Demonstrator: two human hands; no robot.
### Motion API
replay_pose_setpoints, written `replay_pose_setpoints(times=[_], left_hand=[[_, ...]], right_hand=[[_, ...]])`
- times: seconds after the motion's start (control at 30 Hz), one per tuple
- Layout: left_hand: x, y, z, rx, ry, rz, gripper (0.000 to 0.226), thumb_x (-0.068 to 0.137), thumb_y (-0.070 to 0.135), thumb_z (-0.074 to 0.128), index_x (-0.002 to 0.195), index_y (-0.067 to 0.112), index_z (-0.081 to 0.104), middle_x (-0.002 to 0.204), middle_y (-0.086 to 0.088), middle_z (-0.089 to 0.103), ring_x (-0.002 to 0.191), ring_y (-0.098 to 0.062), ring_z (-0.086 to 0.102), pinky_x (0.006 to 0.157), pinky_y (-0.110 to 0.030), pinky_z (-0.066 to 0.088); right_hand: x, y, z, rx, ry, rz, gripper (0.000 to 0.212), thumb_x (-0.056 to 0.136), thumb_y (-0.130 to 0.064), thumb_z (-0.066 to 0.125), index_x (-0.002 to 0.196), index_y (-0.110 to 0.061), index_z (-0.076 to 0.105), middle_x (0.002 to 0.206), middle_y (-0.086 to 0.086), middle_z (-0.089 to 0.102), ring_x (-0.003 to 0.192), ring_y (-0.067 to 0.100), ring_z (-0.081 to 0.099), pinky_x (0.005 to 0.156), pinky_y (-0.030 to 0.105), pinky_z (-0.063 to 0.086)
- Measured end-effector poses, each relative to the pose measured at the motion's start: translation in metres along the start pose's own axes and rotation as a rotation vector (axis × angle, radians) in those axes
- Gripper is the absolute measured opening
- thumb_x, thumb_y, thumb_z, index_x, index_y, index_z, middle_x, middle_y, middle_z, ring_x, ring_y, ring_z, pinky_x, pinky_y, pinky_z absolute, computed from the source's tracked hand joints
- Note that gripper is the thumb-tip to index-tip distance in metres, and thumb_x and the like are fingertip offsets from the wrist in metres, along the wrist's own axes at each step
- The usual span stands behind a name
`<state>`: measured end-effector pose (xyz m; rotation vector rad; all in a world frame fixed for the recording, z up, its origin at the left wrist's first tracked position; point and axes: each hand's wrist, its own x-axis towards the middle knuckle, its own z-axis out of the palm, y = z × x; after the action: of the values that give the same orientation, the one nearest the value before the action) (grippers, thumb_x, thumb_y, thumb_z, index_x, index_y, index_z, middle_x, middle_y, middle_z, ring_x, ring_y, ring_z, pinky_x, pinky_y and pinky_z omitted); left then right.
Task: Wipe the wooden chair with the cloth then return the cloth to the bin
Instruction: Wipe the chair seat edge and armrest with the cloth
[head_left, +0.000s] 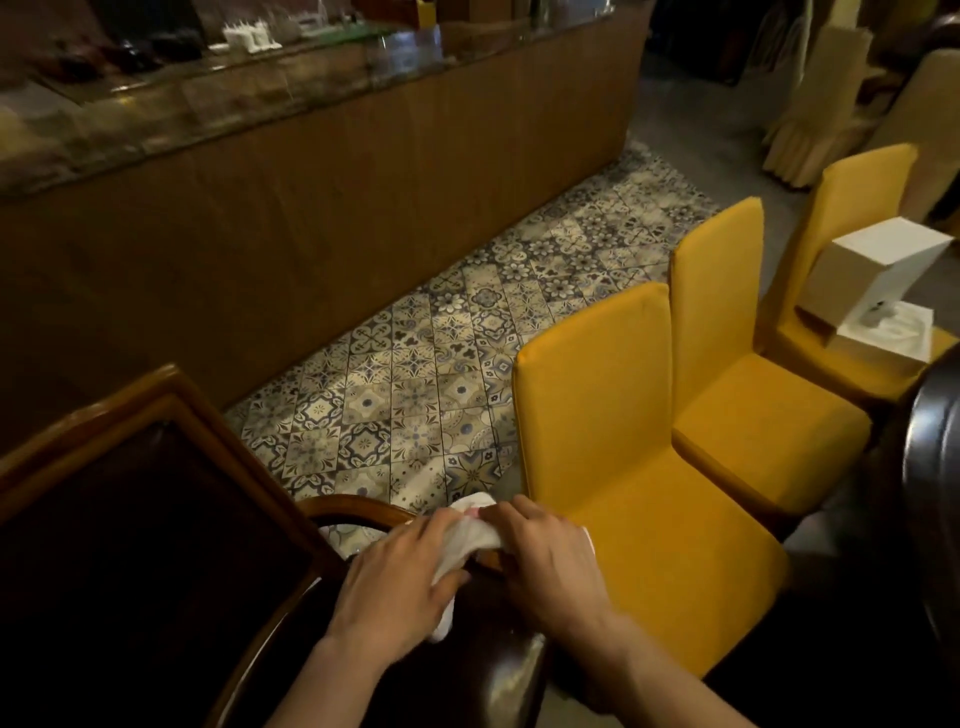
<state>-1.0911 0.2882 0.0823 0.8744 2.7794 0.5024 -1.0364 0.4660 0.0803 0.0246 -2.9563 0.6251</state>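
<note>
White cloth (470, 540): wrapped over the curved arm of the wooden chair (156, 519), so it rubs all round.
Left hand (400, 587): closed on the cloth's near end.
Right hand (545, 561): clamps the far end, keeping it taut.
Bin: not in view.

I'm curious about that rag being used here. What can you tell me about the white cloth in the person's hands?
The white cloth looks like thin, soft fabric, crumpled and bunched rather than folded. It is draped over the curved arm of the dark wooden chair, with one end poking up behind the fingers and the other hanging down below the left hand. The right hand presses on it from the other side, so both hands grip it against the wood.
</note>
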Motion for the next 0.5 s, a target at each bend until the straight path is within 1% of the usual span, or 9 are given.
replay_pose_setpoints(times=[0.07,0.1,0.2,0.27,0.33,0.4,0.43,0.5], left_hand=[[-0.006,0.003,-0.016,-0.005,0.036,-0.048,0.045,0.087,0.051,0.061,0.123,0.045,0.035,0.119,0.019,0.062,0.104,-0.014,0.064,0.08,-0.034,0.051],[-0.009,0.005,-0.026,-0.005,0.062,-0.073,0.041,0.087,0.048,0.062,0.12,0.045,0.038,0.115,0.018,0.065,0.1,-0.015,0.066,0.076,-0.034,0.05],[-0.012,0.011,-0.06,0.005,0.152,-0.127,0.035,0.087,0.031,0.066,0.112,0.043,0.046,0.104,0.019,0.067,0.093,-0.015,0.068,0.068,-0.032,0.048],[-0.013,0.015,-0.083,0.011,0.224,-0.151,0.028,0.087,0.024,0.067,0.102,0.042,0.05,0.09,0.021,0.062,0.078,-0.008,0.063,0.061,-0.027,0.04],[-0.015,0.018,-0.109,0.032,0.288,-0.16,0.028,0.087,0.021,0.069,0.095,0.041,0.051,0.084,0.023,0.057,0.07,-0.002,0.053,0.059,-0.024,0.037],[-0.015,0.021,-0.128,0.06,0.327,-0.144,0.03,0.085,0.018,0.071,0.092,0.041,0.053,0.086,0.024,0.057,0.07,0.002,0.049,0.058,-0.019,0.032],[-0.017,0.021,-0.138,0.068,0.345,-0.144,0.031,0.085,0.017,0.071,0.092,0.042,0.054,0.087,0.025,0.056,0.071,0.003,0.047,0.058,-0.017,0.03],[-0.023,0.019,-0.158,0.09,0.376,-0.148,0.032,0.085,0.016,0.069,0.094,0.043,0.054,0.091,0.025,0.057,0.074,0.002,0.047,0.059,-0.02,0.032]], right_hand=[[0.003,-0.004,-0.018,0.009,0.003,-0.023,0.055,0.07,-0.049,0.075,0.119,-0.029,0.059,0.101,-0.005,0.063,0.085,0.02,0.061,0.061,0.028,0.032],[0.005,-0.007,-0.029,0.011,0.01,-0.037,0.053,0.071,-0.045,0.073,0.119,-0.029,0.059,0.102,-0.005,0.063,0.085,0.02,0.061,0.061,0.028,0.032],[0.009,-0.013,-0.058,0.027,0.071,-0.054,0.04,0.08,-0.03,0.065,0.119,-0.027,0.058,0.103,-0.004,0.064,0.085,0.022,0.062,0.061,0.03,0.036],[0.014,-0.016,-0.075,0.024,0.105,-0.065,0.035,0.087,-0.026,0.062,0.12,-0.028,0.053,0.105,-0.005,0.064,0.082,0.02,0.059,0.06,0.031,0.038],[0.02,-0.022,-0.094,0.019,0.114,-0.105,0.026,0.093,-0.029,0.061,0.116,-0.029,0.049,0.102,-0.005,0.063,0.073,0.015,0.052,0.055,0.029,0.033],[0.029,-0.026,-0.106,0.002,0.121,-0.142,0.019,0.095,-0.035,0.059,0.11,-0.027,0.049,0.097,-0.006,0.063,0.069,0.012,0.048,0.051,0.025,0.028],[0.035,-0.03,-0.114,-0.011,0.124,-0.168,0.019,0.095,-0.037,0.06,0.108,-0.027,0.05,0.095,-0.006,0.063,0.069,0.012,0.05,0.051,0.025,0.03],[0.047,-0.041,-0.127,-0.025,0.136,-0.221,0.02,0.094,-0.04,0.062,0.105,-0.026,0.052,0.093,-0.007,0.063,0.07,0.012,0.054,0.053,0.026,0.04]])
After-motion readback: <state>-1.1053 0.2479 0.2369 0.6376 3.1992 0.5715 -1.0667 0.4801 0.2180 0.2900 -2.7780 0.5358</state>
